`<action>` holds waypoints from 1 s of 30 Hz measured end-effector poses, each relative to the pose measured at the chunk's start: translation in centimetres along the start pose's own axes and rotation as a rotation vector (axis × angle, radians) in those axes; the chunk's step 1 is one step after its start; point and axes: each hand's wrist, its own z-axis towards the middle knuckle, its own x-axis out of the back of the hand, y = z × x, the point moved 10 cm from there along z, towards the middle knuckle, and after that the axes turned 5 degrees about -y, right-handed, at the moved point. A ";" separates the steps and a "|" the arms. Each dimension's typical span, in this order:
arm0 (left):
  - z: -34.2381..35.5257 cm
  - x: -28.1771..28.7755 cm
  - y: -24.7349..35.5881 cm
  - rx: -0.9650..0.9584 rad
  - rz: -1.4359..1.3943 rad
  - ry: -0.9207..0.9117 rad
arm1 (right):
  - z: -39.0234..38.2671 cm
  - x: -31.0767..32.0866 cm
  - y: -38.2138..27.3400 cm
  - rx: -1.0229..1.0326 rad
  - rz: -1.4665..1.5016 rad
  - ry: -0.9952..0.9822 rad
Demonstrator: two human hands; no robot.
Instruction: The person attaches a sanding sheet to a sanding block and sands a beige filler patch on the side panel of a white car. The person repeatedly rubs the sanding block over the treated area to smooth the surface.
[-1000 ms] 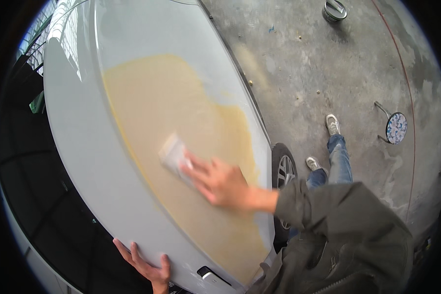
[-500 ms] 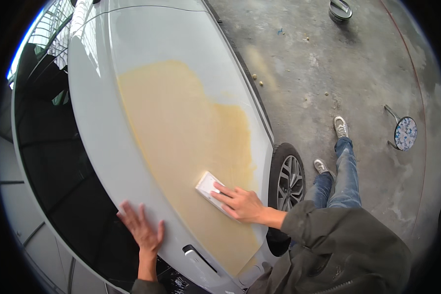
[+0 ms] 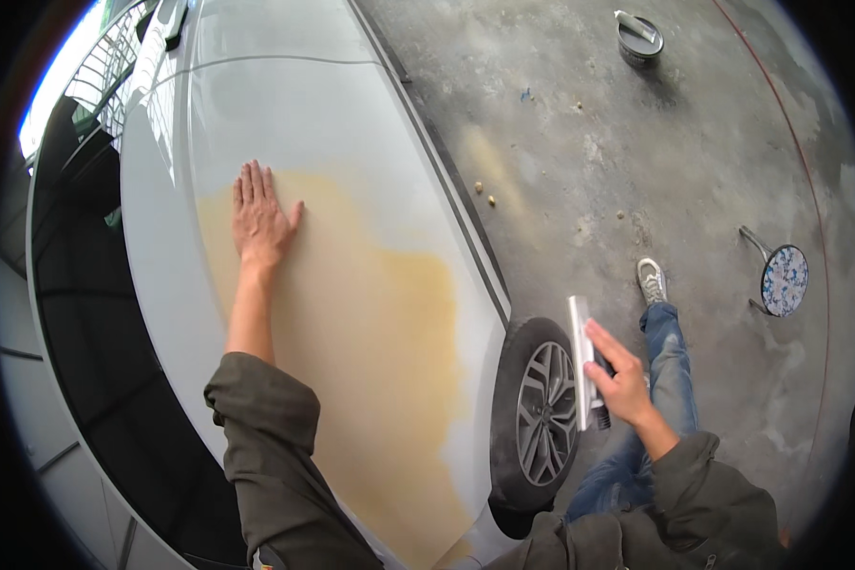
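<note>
A white car body panel (image 3: pixel 285 109) stretches away in front of me, with a large patch of yellowish-beige filler (image 3: pixel 380 332) on it. Flat on the far left part of that patch lies my left hand (image 3: pixel 261 223), palm down, fingers stretched out. My right hand (image 3: pixel 622 375) is off the car, to the right of the wheel, gripping a sanding block (image 3: pixel 579 361). The block is long and white, held upright on its edge in the air. My right fingers wrap over its back, partly hiding it.
Close on the right is the car's wheel (image 3: pixel 540 413). A dark bucket (image 3: pixel 639 43) with a light tool across it stands on the concrete floor (image 3: pixel 551 228). A round stool (image 3: pixel 784 280) with a patterned seat is farther right. Dark window glass (image 3: pixel 90 332) runs along the left.
My left hand has moved from the panel's near left edge forward onto the filler patch. My right hand has lifted the sanding block off the filler and carried it right, beyond the wheel.
</note>
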 end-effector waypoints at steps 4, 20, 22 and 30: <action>-2.5 1.2 1.4 -0.035 -0.019 -0.002 | -0.9 0.4 -0.3 -0.016 0.061 0.000; -26.4 6.4 5.2 -0.039 -0.088 -0.015 | -13.8 -4.3 -2.2 0.221 0.278 -0.091; -30.2 6.3 5.9 -0.041 -0.097 -0.033 | -16.4 -5.6 -1.8 0.266 0.288 -0.116; -39.0 5.8 9.4 -0.073 -0.187 -0.020 | -20.1 -6.0 -1.8 0.296 0.312 -0.138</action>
